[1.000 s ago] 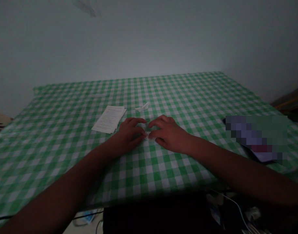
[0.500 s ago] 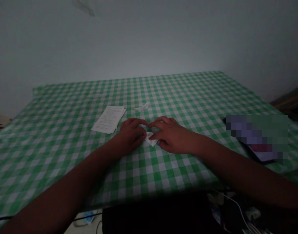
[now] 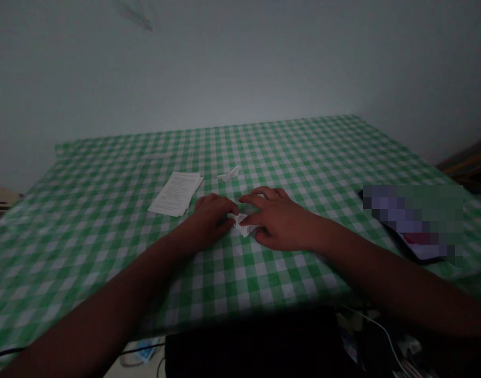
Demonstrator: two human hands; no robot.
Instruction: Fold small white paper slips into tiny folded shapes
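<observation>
A small piece of folded printed paper (image 3: 245,230) lies between my hands on the checked cloth, its lower corner pointing toward me. My left hand (image 3: 212,220) pinches its left side between thumb and curled forefinger. From the other side, my right hand (image 3: 275,218) holds the paper with a fingertip on top and the thumb at the right edge; its other fingers reach out beyond. The fingers partly cover the paper, so its full shape is hidden. Past my hands sits another folded white paper piece (image 3: 229,174), with thin raised points.
A stack of printed paper sheets (image 3: 176,194) lies left of my hands. At the right is a dark-edged device (image 3: 413,231), largely blurred by pixels. The green-and-white tablecloth (image 3: 287,152) reaches back to a pale wall (image 3: 240,63). Cables (image 3: 385,331) show below the front edge.
My left forefinger has drawn down and in toward the thumb, onto the paper's left side. More of the paper's upper left part shows now. The right hand has barely moved.
</observation>
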